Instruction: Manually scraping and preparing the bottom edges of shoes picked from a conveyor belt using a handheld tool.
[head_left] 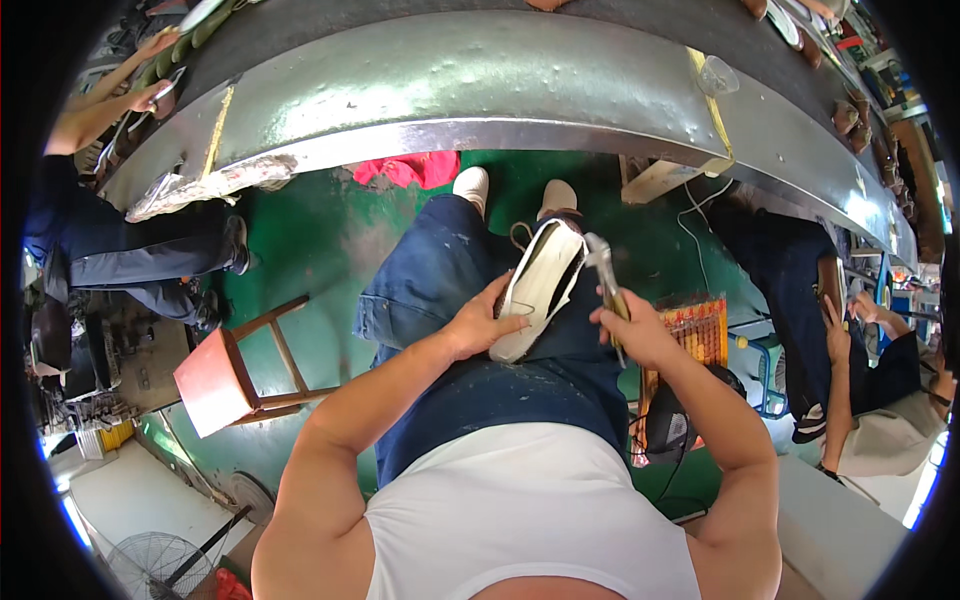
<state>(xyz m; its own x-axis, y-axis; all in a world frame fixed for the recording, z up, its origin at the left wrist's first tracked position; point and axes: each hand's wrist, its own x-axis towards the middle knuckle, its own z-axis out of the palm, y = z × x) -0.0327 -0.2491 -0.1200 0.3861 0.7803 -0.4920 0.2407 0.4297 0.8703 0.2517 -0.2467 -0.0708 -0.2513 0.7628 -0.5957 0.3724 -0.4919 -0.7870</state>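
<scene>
My left hand (482, 325) is closed round the near part of a white shoe (540, 285), with the thumb across it. The shoe rests at a slant above my lap, its pale long face upward and a dark gap along the right side. A thin brown cord (520, 236) loops out near the far end. In my right hand (635, 325), just right of the shoe, is a metal-headed hand tool (600, 255). Its head points away from me beside the shoe, apart from it; blur hides whether it is a hammer or pincers.
Ahead runs a metal-edged bench (450, 80). A red-seated stool (215, 385) lies tipped at left; a red cloth (410, 170) lies under the bench. A beaded seat (695, 335) and black bag (668, 425) are at right. Other people sit on both sides. A fan (160, 560) stands behind left.
</scene>
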